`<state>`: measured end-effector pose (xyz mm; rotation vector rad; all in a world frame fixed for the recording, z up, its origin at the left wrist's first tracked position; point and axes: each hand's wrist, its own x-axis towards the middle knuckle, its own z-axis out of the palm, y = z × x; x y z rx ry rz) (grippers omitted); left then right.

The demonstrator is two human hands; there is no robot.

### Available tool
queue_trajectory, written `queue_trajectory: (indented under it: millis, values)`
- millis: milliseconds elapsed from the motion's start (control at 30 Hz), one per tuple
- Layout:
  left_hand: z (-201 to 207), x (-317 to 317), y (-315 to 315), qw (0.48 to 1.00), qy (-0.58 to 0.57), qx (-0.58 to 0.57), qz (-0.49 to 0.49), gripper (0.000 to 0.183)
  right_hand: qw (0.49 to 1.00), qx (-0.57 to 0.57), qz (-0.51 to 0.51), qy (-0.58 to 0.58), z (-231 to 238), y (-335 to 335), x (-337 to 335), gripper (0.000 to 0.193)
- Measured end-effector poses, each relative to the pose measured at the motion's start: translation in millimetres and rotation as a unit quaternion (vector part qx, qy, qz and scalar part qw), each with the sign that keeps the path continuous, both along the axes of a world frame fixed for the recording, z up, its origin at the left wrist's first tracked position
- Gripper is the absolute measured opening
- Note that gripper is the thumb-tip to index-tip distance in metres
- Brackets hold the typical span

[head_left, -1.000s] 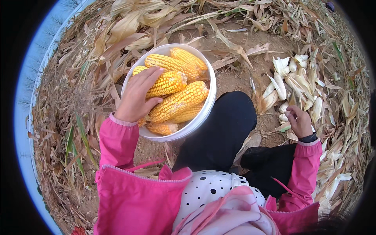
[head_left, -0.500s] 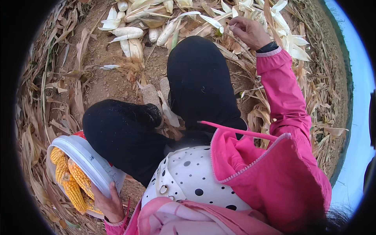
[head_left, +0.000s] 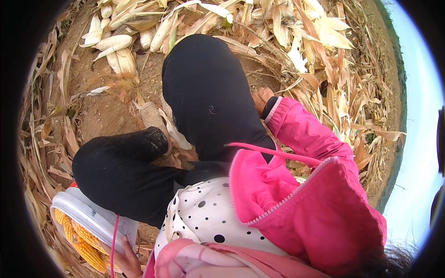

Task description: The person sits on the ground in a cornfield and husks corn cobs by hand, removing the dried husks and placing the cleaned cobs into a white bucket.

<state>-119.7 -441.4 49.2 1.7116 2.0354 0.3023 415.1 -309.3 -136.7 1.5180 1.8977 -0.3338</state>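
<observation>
My left hand [head_left: 127, 259] grips the rim of a white bucket [head_left: 99, 217] at the lower left, thumb on the outer wall and fingers over the edge. The bucket is tilted, and husked yellow corn cobs [head_left: 83, 244] show in its mouth. My right hand [head_left: 262, 97] is low beside my right leg; its fingers are mostly hidden behind the knee, so I cannot see whether it holds anything. Dry husks and stalks [head_left: 296, 55] lie just beyond it.
Beyond my knees, pale unhusked corn ears [head_left: 116, 42] lie heaped with loose husks on bare brown soil [head_left: 99, 116]. Dry leaves [head_left: 41, 162] cover the ground at the left. My black-trousered legs [head_left: 208, 92] stand between the bucket and my right hand.
My right hand has come back from the husk pile, down beside my right knee. My left hand stays on the bucket's rim. The whole view has shifted a little.
</observation>
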Motion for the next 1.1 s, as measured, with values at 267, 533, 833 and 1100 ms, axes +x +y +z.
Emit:
queue_trajectory:
  millis: [267, 533, 833, 1100]
  values:
    - [-3, -2, 2, 0.997, -0.067, -0.004, 0.041, 0.060, 0.975, -0.190, -0.112, 0.019, -30, 30, 2, 0.018]
    - [-15, -29, -32, 0.984, -0.057, -0.101, 0.136, 0.046, 0.965, -0.241, -0.099, 0.020, -37, 32, 16, 0.018]
    - [-26, 22, 45, 0.973, -0.069, -0.152, 0.160, 0.036, 0.947, -0.296, -0.118, 0.032, -39, 56, 25, 0.018]
    - [-17, 10, 63, 0.968, -0.078, -0.210, 0.114, 0.030, 0.938, -0.324, -0.113, 0.044, -28, 90, -1, 0.018]
